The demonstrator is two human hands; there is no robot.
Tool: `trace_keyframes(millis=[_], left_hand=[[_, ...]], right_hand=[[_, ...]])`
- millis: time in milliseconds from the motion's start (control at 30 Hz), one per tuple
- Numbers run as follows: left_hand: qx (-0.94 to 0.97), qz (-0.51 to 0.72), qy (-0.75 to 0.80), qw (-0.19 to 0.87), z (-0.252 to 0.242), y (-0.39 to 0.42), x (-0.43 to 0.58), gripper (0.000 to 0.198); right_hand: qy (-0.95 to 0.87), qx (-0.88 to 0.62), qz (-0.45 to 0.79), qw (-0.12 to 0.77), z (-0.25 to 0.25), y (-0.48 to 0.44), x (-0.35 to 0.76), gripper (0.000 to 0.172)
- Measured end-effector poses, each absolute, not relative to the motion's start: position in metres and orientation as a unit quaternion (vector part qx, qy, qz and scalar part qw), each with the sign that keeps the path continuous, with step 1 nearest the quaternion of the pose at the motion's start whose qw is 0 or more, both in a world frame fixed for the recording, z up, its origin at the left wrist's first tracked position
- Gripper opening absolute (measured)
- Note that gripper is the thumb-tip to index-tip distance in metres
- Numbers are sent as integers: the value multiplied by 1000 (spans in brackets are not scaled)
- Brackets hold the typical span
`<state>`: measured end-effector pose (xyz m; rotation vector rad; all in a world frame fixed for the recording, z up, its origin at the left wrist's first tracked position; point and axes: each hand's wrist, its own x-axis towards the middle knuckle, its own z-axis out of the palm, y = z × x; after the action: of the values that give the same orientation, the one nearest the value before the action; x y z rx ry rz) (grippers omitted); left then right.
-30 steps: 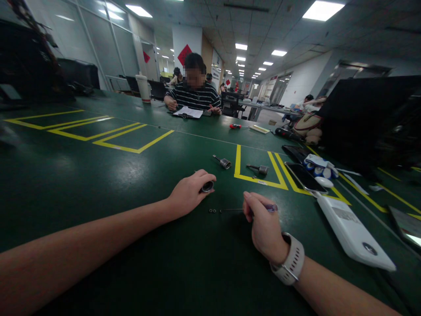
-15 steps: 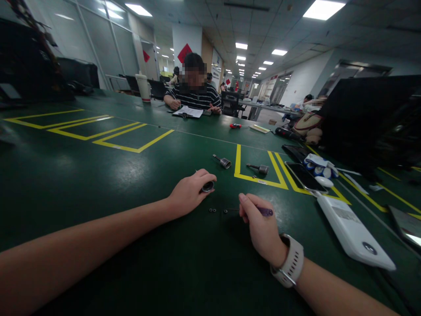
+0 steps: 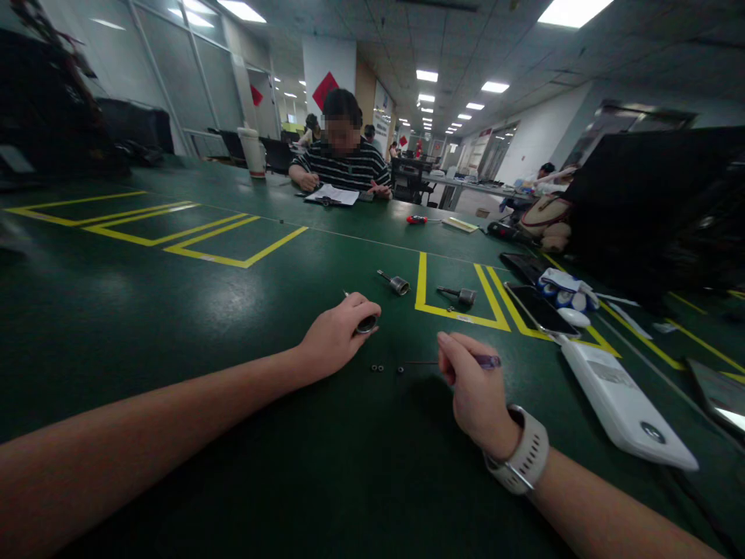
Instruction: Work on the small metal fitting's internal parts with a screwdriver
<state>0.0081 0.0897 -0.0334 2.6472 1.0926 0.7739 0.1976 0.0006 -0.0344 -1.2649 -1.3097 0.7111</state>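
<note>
My left hand point(image 3: 337, 334) is closed around a dark, round metal cup point(image 3: 367, 324), its open rim turned toward me; a thin tip shows past the knuckles. My right hand point(image 3: 474, 380) grips a slim screwdriver point(image 3: 489, 362) with a purple, see-through handle. Its thin shaft points left, the end just above and beside a small dark ring point(image 3: 400, 370). Two more rings lie to the left, a near one point(image 3: 380, 369) and its neighbour point(image 3: 373, 368). Beyond my hands lie two cup-shaped metal parts with shanks, one left point(image 3: 396, 284) and one right point(image 3: 461, 296).
Yellow tape point(image 3: 420, 283) marks areas on the green table point(image 3: 261, 450). To the right lie a phone point(image 3: 541, 310), a white power bank point(image 3: 622, 404) and a blue-white bundle point(image 3: 564, 289). A red-handled screwdriver point(image 3: 416, 220) lies farther off. Across sits a person point(image 3: 343, 167) writing.
My right hand has moved a little to the right with the screwdriver, baring more of its shaft. My left hand keeps its hold on the metal cup and has barely moved.
</note>
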Motion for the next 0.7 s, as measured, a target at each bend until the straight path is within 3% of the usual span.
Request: trace_keyframes(millis=[300, 500, 700], left_hand=[[888, 272, 359, 97, -35, 90, 8, 14], [876, 290, 369, 109, -35, 91, 8, 19], [841, 348, 363, 199, -41, 104, 7, 33]], right_hand=[[-551, -531, 336, 548, -39, 2, 199, 38], [-585, -573, 344, 461, -15, 2, 197, 38], [-662, -567, 235, 431, -18, -5, 192, 39]])
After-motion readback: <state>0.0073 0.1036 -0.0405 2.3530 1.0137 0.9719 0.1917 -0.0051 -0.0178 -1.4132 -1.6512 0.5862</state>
